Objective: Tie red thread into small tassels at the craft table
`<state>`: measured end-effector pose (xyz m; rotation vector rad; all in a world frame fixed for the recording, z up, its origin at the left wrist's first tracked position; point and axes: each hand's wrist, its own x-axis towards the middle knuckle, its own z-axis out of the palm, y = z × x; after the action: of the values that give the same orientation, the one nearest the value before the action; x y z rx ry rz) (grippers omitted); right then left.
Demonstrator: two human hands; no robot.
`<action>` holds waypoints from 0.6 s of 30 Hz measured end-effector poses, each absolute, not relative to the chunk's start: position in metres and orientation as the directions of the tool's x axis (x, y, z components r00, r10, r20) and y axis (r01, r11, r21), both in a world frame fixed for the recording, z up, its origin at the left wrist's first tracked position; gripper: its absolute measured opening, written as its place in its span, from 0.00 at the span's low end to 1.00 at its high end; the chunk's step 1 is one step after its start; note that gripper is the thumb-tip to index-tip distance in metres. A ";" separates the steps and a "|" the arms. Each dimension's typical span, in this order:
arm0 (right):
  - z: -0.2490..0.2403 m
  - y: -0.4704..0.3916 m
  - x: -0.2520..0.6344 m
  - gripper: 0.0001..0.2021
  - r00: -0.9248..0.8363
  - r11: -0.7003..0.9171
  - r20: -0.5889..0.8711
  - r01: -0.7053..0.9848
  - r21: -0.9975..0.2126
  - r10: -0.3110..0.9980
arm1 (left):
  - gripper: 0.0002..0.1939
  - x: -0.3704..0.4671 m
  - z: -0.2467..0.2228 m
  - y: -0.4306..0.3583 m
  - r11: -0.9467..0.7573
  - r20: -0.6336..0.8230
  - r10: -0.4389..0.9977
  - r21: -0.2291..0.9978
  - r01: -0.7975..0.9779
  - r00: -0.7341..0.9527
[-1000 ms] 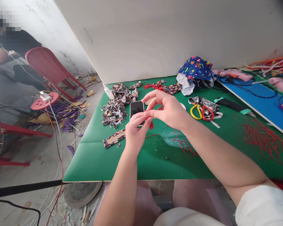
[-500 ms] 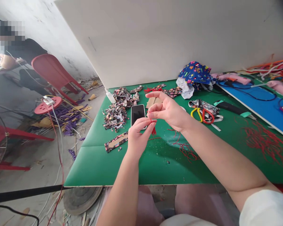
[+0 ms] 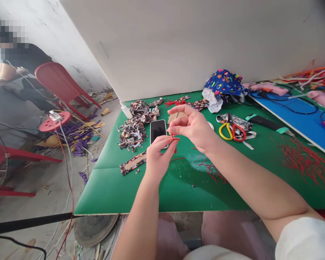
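Over the green table point(image 3: 111, 191), my left hand point(image 3: 160, 154) pinches a small red thread bundle point(image 3: 175, 148) between thumb and fingertips; its loose ends hang below. Just above and to the right, my right hand point(image 3: 191, 126) has thumb and index finger pressed together on the red thread's upper part, the other fingers curved. A phone point(image 3: 158, 130) lies behind my left hand. Beside it are a patterned fabric strip point(image 3: 133, 163) and a heap of fabric scraps point(image 3: 132, 135). Loose red threads point(image 3: 216, 175) lie to the right, under my right forearm.
Scissors point(image 3: 233, 132), a black and green cutter point(image 3: 269, 124) and a red thread pile point(image 3: 306, 155) are at the right. Behind them sit blue patterned fabric point(image 3: 224, 85) and a blue board point(image 3: 295, 115). A seated person point(image 3: 29, 57) is at the far left, beside a red chair point(image 3: 58, 81).
My right thumb and fingertips have closed together around the upper thread, where a small loop showed before. My left hand keeps its pinch almost in place.
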<state>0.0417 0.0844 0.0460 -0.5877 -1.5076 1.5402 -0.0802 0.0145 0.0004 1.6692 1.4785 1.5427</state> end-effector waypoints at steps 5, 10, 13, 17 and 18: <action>0.043 0.085 0.040 0.14 -0.478 0.161 0.268 -0.254 -0.954 0.836 | 0.08 -0.079 0.003 0.014 -0.311 0.422 0.886 0.848 0.428 -0.191; 0.042 0.087 0.038 0.14 -0.490 0.168 0.265 -0.233 -0.958 0.830 | 0.09 -0.078 0.002 0.015 -0.273 0.382 0.896 0.876 0.397 -0.226; 0.043 0.088 0.039 0.11 -0.483 0.181 0.247 -0.181 -0.967 0.840 | 0.10 -0.077 0.000 0.015 -0.218 0.326 0.912 0.900 0.377 -0.249; 0.044 0.088 0.042 0.08 -0.480 0.206 0.223 -0.089 -0.975 0.848 | 0.13 -0.075 0.002 0.015 -0.106 0.163 0.954 0.969 0.223 -0.252; 0.045 0.088 0.043 0.08 -0.487 0.210 0.222 -0.080 -0.974 0.845 | 0.14 -0.074 0.003 0.015 -0.083 0.126 0.962 0.980 0.182 -0.243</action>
<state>0.0426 0.0884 0.0449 -0.7303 -1.6526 1.4000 -0.0744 0.0147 0.0029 1.2854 1.4779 1.3944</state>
